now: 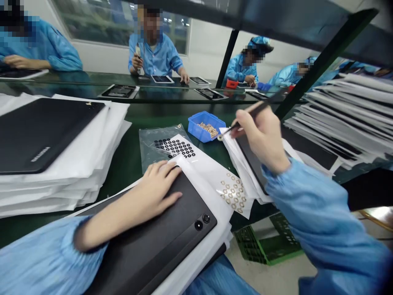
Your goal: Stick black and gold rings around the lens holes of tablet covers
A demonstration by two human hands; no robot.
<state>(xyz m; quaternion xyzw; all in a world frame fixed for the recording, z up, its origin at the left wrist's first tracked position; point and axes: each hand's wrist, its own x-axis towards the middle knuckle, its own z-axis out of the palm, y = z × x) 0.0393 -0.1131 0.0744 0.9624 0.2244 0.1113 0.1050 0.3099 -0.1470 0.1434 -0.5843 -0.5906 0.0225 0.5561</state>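
Note:
My left hand [155,186] lies flat with fingers spread on a black tablet back cover [175,229], which rests on white sheets. Two round black camera lens openings [202,222] show near that cover's right corner. In my right hand [262,137] is a pair of dark tweezers [259,108], pinched between thumb and fingers. At the tweezer tips sits a small gold ring [220,137], just right of the blue bin [196,132] of small gold-coloured parts. Beyond my left hand lies a sheet of black rings [181,148]; gold rings [233,191] stick to its nearer end.
A stack of covers and white sheets [113,135] stands at left, another smaller stack [245,180] under my right forearm. A tall pile of interleaved sheets [346,119] is at right. A green crate [267,241] sits below. Several co-workers in blue work across the bench.

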